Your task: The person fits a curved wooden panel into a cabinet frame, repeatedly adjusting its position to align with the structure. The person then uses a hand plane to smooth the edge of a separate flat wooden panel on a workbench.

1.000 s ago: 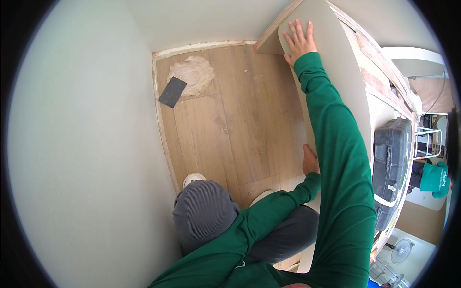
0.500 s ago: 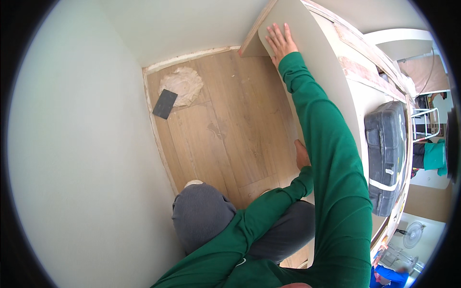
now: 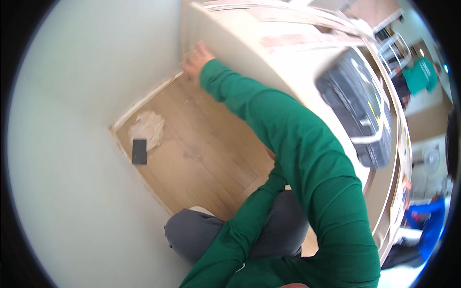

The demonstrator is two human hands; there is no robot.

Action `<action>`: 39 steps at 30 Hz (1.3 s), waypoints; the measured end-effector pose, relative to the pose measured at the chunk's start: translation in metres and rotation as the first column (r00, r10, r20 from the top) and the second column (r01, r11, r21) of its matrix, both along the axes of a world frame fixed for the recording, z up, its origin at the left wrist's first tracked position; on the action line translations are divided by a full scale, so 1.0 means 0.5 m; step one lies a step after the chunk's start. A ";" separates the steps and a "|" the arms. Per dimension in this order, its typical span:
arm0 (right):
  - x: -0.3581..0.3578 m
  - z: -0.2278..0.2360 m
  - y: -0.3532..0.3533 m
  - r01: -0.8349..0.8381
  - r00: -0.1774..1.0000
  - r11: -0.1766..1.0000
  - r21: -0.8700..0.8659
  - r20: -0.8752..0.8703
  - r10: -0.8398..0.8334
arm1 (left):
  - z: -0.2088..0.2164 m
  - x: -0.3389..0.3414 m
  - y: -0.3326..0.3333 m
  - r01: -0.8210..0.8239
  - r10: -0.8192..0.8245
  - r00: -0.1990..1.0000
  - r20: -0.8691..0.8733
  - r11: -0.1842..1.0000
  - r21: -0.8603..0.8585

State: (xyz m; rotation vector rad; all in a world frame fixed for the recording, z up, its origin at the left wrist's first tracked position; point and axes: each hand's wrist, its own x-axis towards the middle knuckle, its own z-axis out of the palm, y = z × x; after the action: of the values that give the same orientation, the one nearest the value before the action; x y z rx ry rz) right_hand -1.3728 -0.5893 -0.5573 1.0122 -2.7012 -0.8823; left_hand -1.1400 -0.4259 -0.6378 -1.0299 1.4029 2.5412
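Note:
My right hand [image 3: 197, 61], blurred, is stretched out with its fingers apart at the far end of a pale upright panel [image 3: 240, 50], close to the wall corner. Nothing shows in its grasp. Most of my left hand [image 3: 270, 153] is hidden behind my right sleeve; only a small strip of skin appears low by the panel, and its fingers cannot be seen. On the wood-look floor [image 3: 206, 139] lies a crumpled, light tan sheet [image 3: 149, 126]. A small dark rectangular block [image 3: 139, 151] rests partly over its edge.
A tall pale wall [image 3: 72, 158] rises on my left. Right of the panel, a large dark hard case [image 3: 350, 103] with a white strap lies on the wooden framework. Beyond are a person in green [image 3: 421, 75], a person in blue [image 3: 430, 225] and a fan [image 3: 431, 157].
The view has turned, shifting the scene. My right hand has gone from flat on the panel's face to its far end by the wall. More of my left hand is now covered.

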 end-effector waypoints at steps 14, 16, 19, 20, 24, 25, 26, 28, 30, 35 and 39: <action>0.171 0.178 0.206 0.244 0.940 0.766 -0.595 -0.048 -0.337 | -0.063 -0.022 -0.006 -0.089 0.155 0.953 -0.259 0.964 0.250; 0.157 0.158 0.187 0.204 0.917 0.770 -0.605 -0.158 -0.367 | -0.098 -0.048 -0.070 -0.047 0.073 0.986 -0.148 0.984 0.174; 0.150 0.133 0.152 0.290 0.868 0.772 -0.566 -0.184 -0.461 | -0.126 -0.123 -0.185 0.032 -0.031 0.999 -0.026 0.999 0.039; 0.146 0.133 0.149 0.263 0.874 0.740 -0.619 -0.173 -0.455 | -0.125 -0.149 -0.225 0.048 -0.054 0.976 0.211 0.998 0.030; 0.155 0.148 0.153 0.274 0.919 0.637 -0.720 -0.001 -0.395 | -0.100 -0.225 -0.315 0.120 -0.124 0.987 -0.106 0.992 -0.045; 0.165 0.155 0.154 0.332 0.921 0.639 -0.694 0.092 -0.379 | -0.096 -0.225 -0.323 0.071 -0.072 0.994 -0.088 0.997 -0.016; 0.178 0.162 0.155 0.305 0.919 0.643 -0.703 0.041 -0.391 | -0.093 -0.219 -0.329 0.032 -0.031 0.997 -0.072 0.999 0.002; 0.224 0.158 0.167 0.329 0.925 0.691 -0.644 0.073 -0.372 | -0.096 -0.192 -0.334 -0.019 0.020 0.998 -0.052 1.000 0.022; 0.275 0.152 0.178 0.206 0.918 0.640 -0.741 -0.080 -0.389 | -0.104 -0.163 -0.343 -0.066 0.066 0.998 -0.018 0.997 0.033; 0.315 0.192 0.203 0.246 0.960 0.204 -0.948 0.208 -0.190 | -0.083 -0.151 -0.381 -0.137 0.135 0.990 0.035 0.990 0.045; 0.311 0.228 0.222 0.344 0.939 0.168 -0.924 0.339 -0.060 | 0.007 -0.151 -0.414 -0.167 0.165 0.986 0.029 0.985 0.041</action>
State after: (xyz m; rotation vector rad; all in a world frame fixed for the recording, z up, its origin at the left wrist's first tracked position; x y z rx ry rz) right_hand -1.2176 -0.4786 -0.4433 0.3709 -2.6653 1.0899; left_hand -1.2155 -0.6328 -0.6341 -1.2158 1.3010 2.6486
